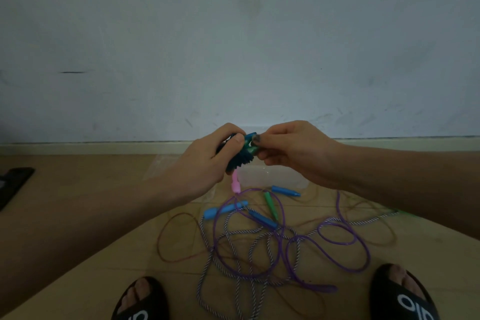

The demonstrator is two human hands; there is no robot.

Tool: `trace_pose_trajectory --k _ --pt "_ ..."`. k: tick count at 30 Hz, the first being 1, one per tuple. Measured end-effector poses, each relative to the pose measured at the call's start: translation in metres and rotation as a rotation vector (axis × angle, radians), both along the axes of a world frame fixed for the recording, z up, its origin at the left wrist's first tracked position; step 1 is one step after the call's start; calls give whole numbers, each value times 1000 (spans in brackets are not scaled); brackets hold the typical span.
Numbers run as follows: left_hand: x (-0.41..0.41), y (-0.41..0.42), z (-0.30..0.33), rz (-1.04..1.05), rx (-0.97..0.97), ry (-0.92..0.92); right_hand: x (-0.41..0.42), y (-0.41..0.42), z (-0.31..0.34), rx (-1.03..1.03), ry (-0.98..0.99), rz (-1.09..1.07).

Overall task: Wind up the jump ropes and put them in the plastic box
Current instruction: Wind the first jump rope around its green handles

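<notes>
My left hand (207,156) grips a wound-up dark blue jump rope bundle (240,160), held up in front of me. My right hand (291,150) pinches the bundle's teal handle end (250,141). Below them a clear plastic box (272,176) stands on the floor, mostly hidden by my hands. Loose ropes lie tangled in front of it: a purple rope (345,249), a striped white rope (233,262), a thin brown rope (168,241), blue handles (226,209), a green handle (270,204) and a pink handle (235,182).
My two feet in black slippers (141,301) (402,296) flank the tangle on the wooden floor. A pale wall with a skirting board (78,148) rises just behind the box. A dark object (13,182) lies at the left edge.
</notes>
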State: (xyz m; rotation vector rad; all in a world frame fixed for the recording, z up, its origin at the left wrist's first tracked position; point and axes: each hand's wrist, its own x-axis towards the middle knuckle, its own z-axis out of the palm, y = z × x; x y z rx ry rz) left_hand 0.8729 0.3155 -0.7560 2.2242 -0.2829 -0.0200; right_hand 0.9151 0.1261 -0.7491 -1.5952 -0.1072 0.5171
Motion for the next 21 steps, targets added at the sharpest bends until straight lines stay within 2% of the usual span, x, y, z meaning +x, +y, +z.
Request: trace_pose_trajectory --k 5,10,16,21 --pt "-1 -1 -2 12 19 0 0 1 -4 50 20 -97" --pt "-4 -2 -7 20 28 8 -2 2 -6 -15 -10 -67" --pt "1 -8 -9 49 -9 20 -2 4 0 -96 -120 -130" --pt "4 -10 -9 51 -53 35 2 1 -2 -94 -101 -124"
